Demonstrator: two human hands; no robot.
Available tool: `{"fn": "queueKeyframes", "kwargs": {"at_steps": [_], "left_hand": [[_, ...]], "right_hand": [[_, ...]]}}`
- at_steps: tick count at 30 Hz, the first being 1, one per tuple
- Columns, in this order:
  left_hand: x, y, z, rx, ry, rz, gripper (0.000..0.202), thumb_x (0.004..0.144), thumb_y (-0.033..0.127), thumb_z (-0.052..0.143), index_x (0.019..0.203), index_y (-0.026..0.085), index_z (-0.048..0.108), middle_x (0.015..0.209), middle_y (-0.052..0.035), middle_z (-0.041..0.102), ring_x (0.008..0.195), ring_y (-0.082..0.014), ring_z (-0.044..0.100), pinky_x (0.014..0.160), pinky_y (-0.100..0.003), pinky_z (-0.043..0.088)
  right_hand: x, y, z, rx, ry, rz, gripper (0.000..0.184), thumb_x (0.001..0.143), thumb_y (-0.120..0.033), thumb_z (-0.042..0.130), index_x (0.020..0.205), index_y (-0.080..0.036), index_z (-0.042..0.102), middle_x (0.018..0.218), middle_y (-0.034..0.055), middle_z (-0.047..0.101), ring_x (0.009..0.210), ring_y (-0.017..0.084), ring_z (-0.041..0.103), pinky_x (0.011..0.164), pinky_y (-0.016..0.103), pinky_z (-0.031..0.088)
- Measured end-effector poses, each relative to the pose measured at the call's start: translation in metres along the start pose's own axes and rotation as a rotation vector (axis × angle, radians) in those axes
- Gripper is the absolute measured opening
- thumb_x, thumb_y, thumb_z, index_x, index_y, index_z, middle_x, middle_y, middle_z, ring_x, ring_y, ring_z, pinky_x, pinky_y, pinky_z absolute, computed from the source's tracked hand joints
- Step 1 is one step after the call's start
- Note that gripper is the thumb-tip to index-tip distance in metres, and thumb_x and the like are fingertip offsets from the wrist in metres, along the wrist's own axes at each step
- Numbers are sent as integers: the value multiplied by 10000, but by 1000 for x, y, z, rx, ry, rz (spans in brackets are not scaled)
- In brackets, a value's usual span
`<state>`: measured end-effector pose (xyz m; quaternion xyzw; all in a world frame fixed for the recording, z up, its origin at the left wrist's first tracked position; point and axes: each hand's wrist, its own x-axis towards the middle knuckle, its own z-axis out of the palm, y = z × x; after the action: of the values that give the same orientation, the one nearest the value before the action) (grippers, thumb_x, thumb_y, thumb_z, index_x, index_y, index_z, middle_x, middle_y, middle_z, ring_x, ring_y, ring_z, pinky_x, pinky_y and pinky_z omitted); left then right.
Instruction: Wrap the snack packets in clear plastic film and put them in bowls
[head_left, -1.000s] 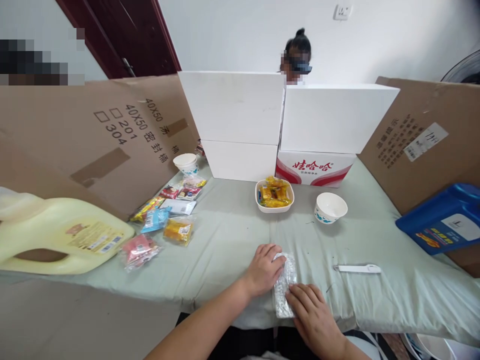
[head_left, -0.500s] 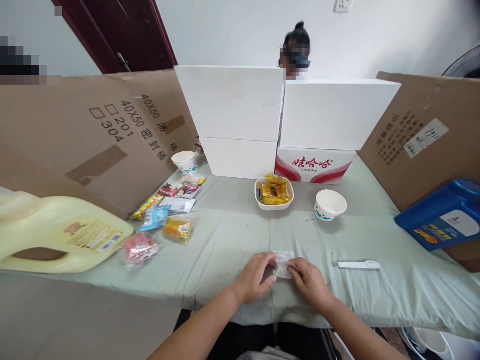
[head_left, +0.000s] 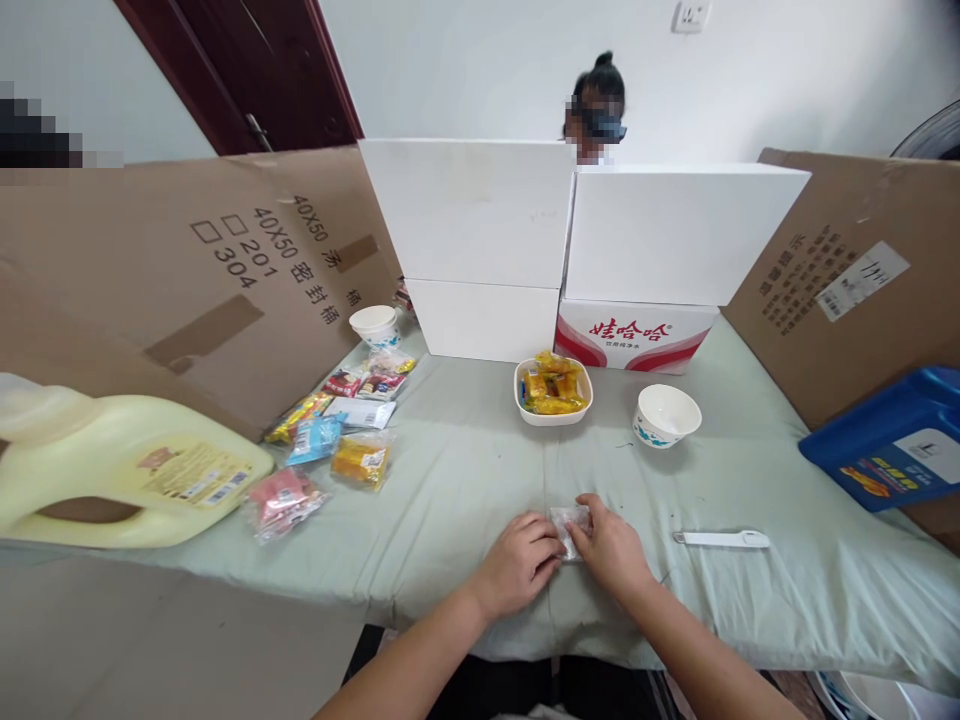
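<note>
Plastic wrap (head_left: pixel 564 518), lower centre: touched by your left hand (head_left: pixel 521 562) and right hand (head_left: pixel 611 548); either grip's pinch unclear; press edges flat, evenly.

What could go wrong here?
The clear plastic might slip if the left hand or right hand lets go. The white tool, possibly a cutter, lies right of the right hand and could nick it. The yellow packets heaped in the white dish could spill if bumped.
</note>
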<state>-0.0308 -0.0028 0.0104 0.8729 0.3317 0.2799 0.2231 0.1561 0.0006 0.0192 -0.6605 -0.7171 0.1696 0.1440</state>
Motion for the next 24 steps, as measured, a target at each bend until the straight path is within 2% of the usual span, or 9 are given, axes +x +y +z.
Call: {"fn": "queueKeyframes", "kwargs": {"at_steps": [5,9,12,14,16,19,21,24], "left_hand": [[1,0,1,41,4,-1,160,873,160,564,965,211,684,944,-46,615,967,-200,522,891,-362,464],[-2,1,3,150,41,-22,163,875,167,538,918,206,691,917,-61,578,893,-199,523,822,-363,482],[-5,2,5,241,83,41,181,892,173,502,923,197,679,1031,-88,591,1025,-232,525,886,-397,467],[-5,2,7,259,65,91,179,907,188,492,943,203,667,1107,-82,609,1147,-244,498,968,-419,426],[-4,2,7,235,29,87,160,912,203,502,949,212,658,1093,-59,636,1173,-235,498,1001,-423,399],[-2,2,6,181,0,53,138,904,211,521,947,218,652,1041,-42,660,1152,-234,518,1001,-429,391],[-1,3,5,156,10,51,141,898,206,518,947,214,649,1060,-50,660,1147,-240,525,995,-433,397],[-3,5,5,126,71,34,146,875,164,498,911,200,635,1076,-64,655,1102,-234,556,979,-428,420]], "right_hand": [[-2,4,8,-145,72,-52,288,951,-206,388,1210,-168,508,980,85,711,820,201,687,649,285,442],[-4,6,18,-253,137,-144,271,942,-152,397,1185,-169,514,982,79,683,773,183,670,618,279,436],[-5,5,21,-280,146,-168,225,935,-132,409,1102,-185,551,875,55,653,729,181,646,594,279,419],[-5,4,18,-283,138,-182,211,932,-125,411,1047,-198,572,835,46,629,718,183,631,591,282,416],[-7,3,13,-289,148,-196,201,928,-129,420,994,-202,595,853,57,620,728,191,617,616,295,431],[-9,5,10,-287,261,-270,229,904,-123,440,1034,-188,618,1080,122,617,964,255,595,812,390,460],[-13,6,14,-269,321,-416,335,885,-94,427,1168,-176,588,1267,133,562,1206,289,479,976,458,395],[-18,8,26,-286,267,-621,484,884,-101,403,1367,-110,441,1411,126,477,1359,241,332,1083,424,325]]}}
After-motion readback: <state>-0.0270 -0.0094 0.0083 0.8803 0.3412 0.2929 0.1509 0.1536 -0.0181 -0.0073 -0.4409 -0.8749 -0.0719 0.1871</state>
